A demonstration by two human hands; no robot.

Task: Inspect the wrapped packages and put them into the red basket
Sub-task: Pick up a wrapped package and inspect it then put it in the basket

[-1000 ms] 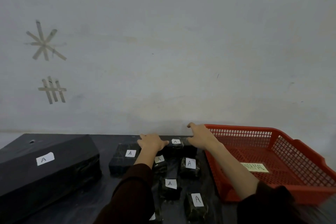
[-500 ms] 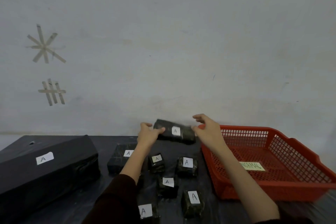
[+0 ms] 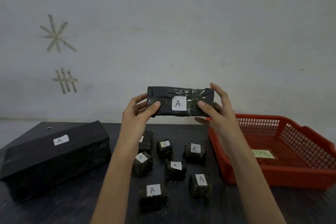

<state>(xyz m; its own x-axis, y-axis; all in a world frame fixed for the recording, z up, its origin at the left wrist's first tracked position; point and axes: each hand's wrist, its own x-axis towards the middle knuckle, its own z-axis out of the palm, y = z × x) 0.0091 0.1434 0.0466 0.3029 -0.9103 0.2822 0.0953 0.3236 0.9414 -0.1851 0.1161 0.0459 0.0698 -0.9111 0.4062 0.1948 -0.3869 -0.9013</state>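
A second ago the long wrapped package (image 3: 192, 96) lay at the back of the desk (image 3: 72, 202) with both my hands on it. Now it is lifted clear and held level in front of the wall, its white "A" label facing me.

My left grip (image 3: 135, 116) pinches the left end, thumb on the front face and fingers behind. My right grip (image 3: 220, 112) has the right end the same way, though its upper fingers stand straight up past the package's corner. I judge this as the inspection step: the front is checked, and the back and ends are not yet seen from here.

The red basket (image 3: 258, 117) sits just right of my right forearm, and I see only a yellow-green tag (image 3: 262, 154) in it, so no package has gone in yet.

Seven small wrapped packages (image 3: 194, 152) lie on the desk between my forearms, one partly hidden by the left arm. The large wrapped package (image 3: 54, 154) lies well to the left. After turning this one over, a short carry rightward should do it.
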